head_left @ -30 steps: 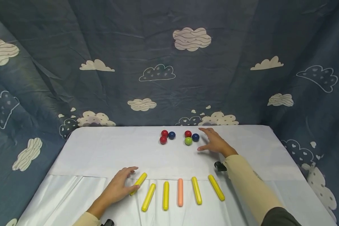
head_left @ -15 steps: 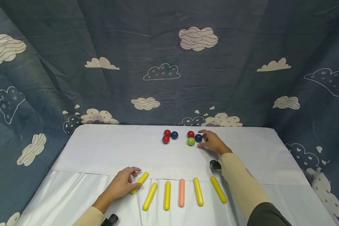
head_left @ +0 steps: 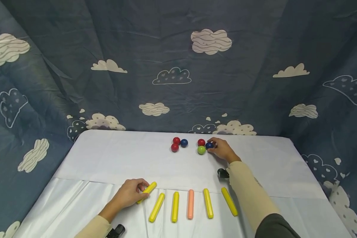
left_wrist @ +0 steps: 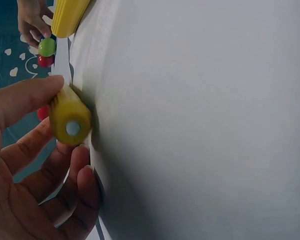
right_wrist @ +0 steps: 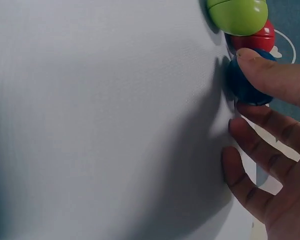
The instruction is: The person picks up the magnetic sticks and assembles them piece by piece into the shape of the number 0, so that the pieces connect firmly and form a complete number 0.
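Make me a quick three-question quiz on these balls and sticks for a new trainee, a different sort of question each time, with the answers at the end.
1. Multiple choice: what colour is the ball between the thumb and index finger of the right hand?
a) green
b) red
c) blue

2. True or false: the thumb of the left hand is touching the orange stick.

3. Count: how many yellow sticks does the head view show?

Key
1. c, the blue ball beside a red and a green one.
2. False; the thumb is on the leftmost yellow stick.
3. Five.
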